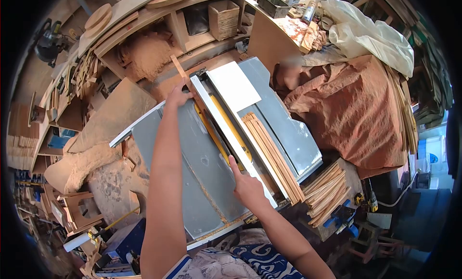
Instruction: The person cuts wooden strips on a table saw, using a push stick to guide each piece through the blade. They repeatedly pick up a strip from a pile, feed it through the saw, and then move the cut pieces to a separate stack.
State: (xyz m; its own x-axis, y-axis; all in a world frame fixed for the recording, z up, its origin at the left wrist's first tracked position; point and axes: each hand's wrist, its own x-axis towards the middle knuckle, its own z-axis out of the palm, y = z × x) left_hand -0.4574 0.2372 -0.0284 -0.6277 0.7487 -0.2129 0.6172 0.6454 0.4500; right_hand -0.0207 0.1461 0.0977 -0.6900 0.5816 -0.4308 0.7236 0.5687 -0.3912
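Note:
A grey table saw (202, 168) stands in front of me, with a long metal fence (231, 139) across its top and a yellow insert beside the fence. At the far end, my left hand (178, 95) has its fingers closed on a thin wooden strip (178, 66) that sticks out past the saw. My right hand (246, 185) is near the closer end of the yellow insert, its index finger stretched forward and the other fingers curled; whether anything is under them is hidden. Several thin strips (269, 154) lie to the right of the fence, and a white board (234, 86) rests beyond them.
More thin strips (325, 195) are piled at the right, near a blue clamp (342, 218). A brown sheet (356, 110) covers something at the right. Sawdust (150, 55) is heaped in a shelf bay at the back. A wooden board (113, 115) leans at the left.

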